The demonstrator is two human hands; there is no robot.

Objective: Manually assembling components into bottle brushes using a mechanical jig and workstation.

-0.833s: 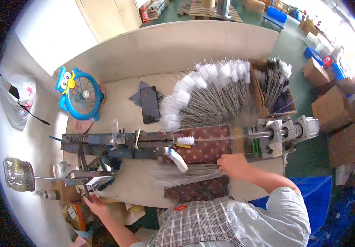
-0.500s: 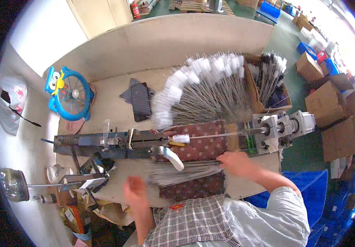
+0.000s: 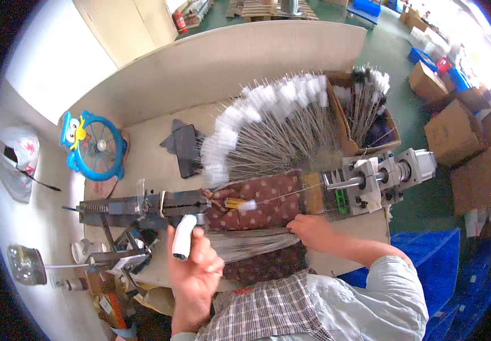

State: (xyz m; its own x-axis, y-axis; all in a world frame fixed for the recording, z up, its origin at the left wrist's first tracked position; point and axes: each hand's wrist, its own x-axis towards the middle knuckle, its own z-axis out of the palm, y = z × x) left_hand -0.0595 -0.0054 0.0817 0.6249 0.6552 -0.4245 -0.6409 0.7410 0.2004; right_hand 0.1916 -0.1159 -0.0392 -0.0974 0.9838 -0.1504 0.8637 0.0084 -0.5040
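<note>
My left hand (image 3: pixel 197 267) has curled fingers around the white lever handle (image 3: pixel 184 236) at the near side of the dark clamp bar (image 3: pixel 143 206). At the near edge of the brown dotted cloth (image 3: pixel 274 196), my right hand (image 3: pixel 311 232) pinches the right end of a bundle of thin metal wires (image 3: pixel 251 245). The bundle lies crosswise in front of me. A small white-bristled wire brush (image 3: pixel 247 205) rests over the cloth, its thin stem slanting up to the right toward the spindle (image 3: pixel 345 183). Beside its head is a yellow piece (image 3: pixel 233 203).
Many finished white brushes (image 3: pixel 274 113) fan out behind the cloth, next to a cardboard box (image 3: pixel 365 128) of dark and white brushes. A motor unit (image 3: pixel 419 166) stands at the right. A dark phone (image 3: pixel 186 150) and a blue toy wheel (image 3: pixel 98 145) lie further left.
My left hand has risen to the white handle, which has swung left. The brush head has come away from the clamp's jaws and sagged onto the cloth. My right hand stays at the wires.
</note>
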